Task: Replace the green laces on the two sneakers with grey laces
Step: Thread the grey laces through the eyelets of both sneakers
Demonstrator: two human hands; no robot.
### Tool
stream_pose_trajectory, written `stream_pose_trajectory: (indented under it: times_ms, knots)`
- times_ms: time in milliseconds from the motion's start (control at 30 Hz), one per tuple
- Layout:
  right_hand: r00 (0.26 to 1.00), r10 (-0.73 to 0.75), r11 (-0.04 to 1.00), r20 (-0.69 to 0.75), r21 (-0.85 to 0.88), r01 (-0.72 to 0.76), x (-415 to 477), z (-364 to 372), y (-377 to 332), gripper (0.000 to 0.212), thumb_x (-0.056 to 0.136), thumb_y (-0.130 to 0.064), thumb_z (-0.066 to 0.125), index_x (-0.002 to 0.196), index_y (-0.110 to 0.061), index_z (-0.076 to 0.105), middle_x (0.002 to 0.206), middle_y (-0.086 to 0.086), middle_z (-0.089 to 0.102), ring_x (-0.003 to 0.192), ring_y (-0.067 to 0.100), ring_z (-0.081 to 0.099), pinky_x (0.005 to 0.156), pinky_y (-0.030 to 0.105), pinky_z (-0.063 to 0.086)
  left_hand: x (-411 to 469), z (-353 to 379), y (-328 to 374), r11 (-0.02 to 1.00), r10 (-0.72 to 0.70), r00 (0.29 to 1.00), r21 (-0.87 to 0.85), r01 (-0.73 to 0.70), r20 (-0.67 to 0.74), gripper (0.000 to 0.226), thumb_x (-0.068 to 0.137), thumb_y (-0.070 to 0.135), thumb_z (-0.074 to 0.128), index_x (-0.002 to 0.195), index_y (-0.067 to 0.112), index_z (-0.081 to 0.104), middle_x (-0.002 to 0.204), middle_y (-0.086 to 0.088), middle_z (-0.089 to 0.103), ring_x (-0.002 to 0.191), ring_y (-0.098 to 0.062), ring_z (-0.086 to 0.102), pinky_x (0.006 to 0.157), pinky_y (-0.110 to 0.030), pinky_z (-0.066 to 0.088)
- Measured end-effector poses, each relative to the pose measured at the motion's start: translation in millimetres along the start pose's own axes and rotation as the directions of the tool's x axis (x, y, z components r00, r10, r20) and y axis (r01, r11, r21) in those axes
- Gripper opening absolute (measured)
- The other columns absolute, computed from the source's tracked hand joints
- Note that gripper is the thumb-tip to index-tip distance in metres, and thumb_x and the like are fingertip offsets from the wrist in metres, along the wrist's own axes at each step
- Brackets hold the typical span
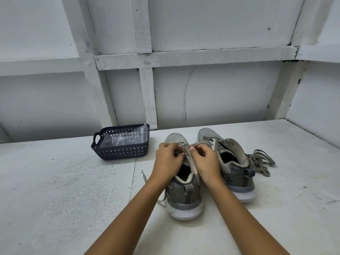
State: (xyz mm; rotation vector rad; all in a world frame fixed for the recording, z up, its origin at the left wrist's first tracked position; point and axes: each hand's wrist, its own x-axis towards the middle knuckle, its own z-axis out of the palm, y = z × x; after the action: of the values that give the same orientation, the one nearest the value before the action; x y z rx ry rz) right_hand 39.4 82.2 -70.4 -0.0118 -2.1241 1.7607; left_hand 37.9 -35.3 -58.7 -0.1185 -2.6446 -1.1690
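**State.** Both sneakers stand on the bench point(55, 181), heels toward the camera. Near sneaker point(184, 196) sits at lower centre of the frame. Far sneaker point(230, 162) is just to its right and a little higher, eyelets bare, tongue slack. Left hand point(168, 159) and right hand point(207, 160) meet over the near sneaker's eyelet rows. Each grip is closed to a fingertip pinch on the lace point(182, 144) there, thumbs facing across the tongue. One free end of that lace trails off the sneaker's left side onto the bench.

**Risks.**
- Lace tip slips out of the pinch while being fed through an eyelet. Cause: small tip, crowded fingers, both hands on one spot.
- An eyelet skipped or the flat lace twisted, since the hands cover the rows. It would mean unthreading.
- Uneven ends. The trailing left end looks long, so the other side may come up short at the top eyelets.
- Nothing pins the sneaker. A hard pull could drag it into the far sneaker just beside it.
- Mixing sets. The lace pile point(261, 161) at the right of the frame reads dull grey-green here, and I cannot say which set it is. Picking from it by colour alone could put an old lace back.

**Count.**
- Sneakers: 2
- Hands: 2
- Lace in work: 1
- Lace pile: 1, tangled
- Basket point(119, 151): 1, left of centre near the bench's back edge
- Clear bag point(127, 138): 1, inside the basket
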Motion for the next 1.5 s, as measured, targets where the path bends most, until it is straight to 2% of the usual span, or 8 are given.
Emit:
stream_pose_trajectory:
  times_ms: [867,933,1000,1100,1167,1300,1400,1500]
  knots:
    - [0.995,-0.018,0.999,0.094,0.046,0.013,-9,1,0,0.018,0.09,-0.024,0.06,0.074,-0.015,0.063,0.07,-0.005,0.063,0.068,0.007,0.056,0.064,0.016,0.043,-15,-23,14,0.982,-0.003,0.985,-0.188,-0.03,-0.174,0.011,0.091,0.012,0.056,0.08,0.013,0.055,0.106,0.002,0.057,0.101,-0.012,0.052,0.083,-0.018,0.036]
    - [0.995,-0.009,0.999,0.096,0.047,0.004,-10,0,1,0.02,0.091,-0.026,0.06,0.074,-0.015,0.063,0.071,-0.004,0.063,0.07,0.008,0.056,0.068,0.021,0.043,-19,-44,15,0.809,-0.146,0.975,-0.588,0.02,-0.168,0.014,0.094,0.008,0.05,0.081,0.011,0.054,0.102,0.0,0.064,0.101,-0.016,0.059,0.088,-0.025,0.045]
    - [0.995,0.018,0.999,0.094,0.047,-0.023,-10,0,1,0.019,0.09,-0.03,0.06,0.079,-0.015,0.065,0.077,-0.003,0.066,0.076,0.01,0.059,0.072,0.024,0.045,-20,-70,10,0.43,-0.226,0.969,-0.903,0.003,-0.104,0.018,0.098,0.006,0.04,0.083,0.008,0.05,0.091,-0.008,0.069,0.093,-0.023,0.066,0.086,-0.034,0.053]
    - [0.995,0.03,0.996,0.09,0.077,-0.037,-11,1,2,0.016,0.09,-0.029,0.06,0.084,-0.016,0.067,0.082,-0.003,0.068,0.08,0.011,0.061,0.074,0.024,0.046,-19,-101,-9,0.12,-0.323,0.939,-0.989,-0.085,-0.12,0.023,0.101,0.01,0.034,0.081,0.008,0.046,0.068,-0.006,0.064,0.067,-0.018,0.065,0.066,-0.029,0.057]
    - [0.996,0.04,0.996,0.081,0.079,-0.046,-11,1,2,0.017,0.09,-0.03,0.061,0.088,-0.015,0.068,0.086,-0.001,0.069,0.084,0.013,0.062,0.078,0.026,0.047,-18,-115,-21,0.193,-0.419,0.89,-0.975,-0.109,-0.182,0.023,0.1,0.009,0.034,0.079,0.012,0.044,0.063,-0.002,0.053,0.052,-0.012,0.051,0.05,-0.022,0.05]
    - [0.996,0.058,0.993,0.073,0.097,-0.065,-9,3,4,0.024,0.089,-0.027,0.062,0.101,-0.008,0.068,0.096,0.003,0.069,0.095,0.014,0.063,0.087,0.024,0.047,-22,-120,-37,0.741,-0.419,0.848,-0.662,0.113,-0.325,0.015,0.099,0.006,0.035,0.092,0.01,0.048,0.07,-0.003,0.046,0.054,-0.012,0.039,0.044,-0.02,0.037]
    - [0.996,0.056,0.994,0.068,0.093,-0.063,-9,2,5,0.026,0.09,-0.029,0.061,0.104,-0.008,0.068,0.098,0.002,0.069,0.096,0.014,0.063,0.089,0.026,0.047,-25,-99,-27,0.969,-0.212,0.947,-0.177,0.172,-0.242,0.027,0.097,0.013,0.046,0.123,0.006,0.048,0.103,-0.007,0.057,0.083,-0.018,0.056,0.072,-0.035,0.054]
    - [0.997,0.051,0.995,0.065,0.078,-0.056,-9,2,5,0.026,0.09,-0.03,0.061,0.103,-0.009,0.069,0.098,0.002,0.07,0.095,0.013,0.063,0.089,0.027,0.047,-23,-70,-7,0.977,0.051,0.989,0.21,-0.02,-0.139,0.047,0.094,0.027,0.052,0.138,0.016,0.043,0.143,-0.006,0.035,0.129,-0.02,0.039,0.109,-0.042,0.035]
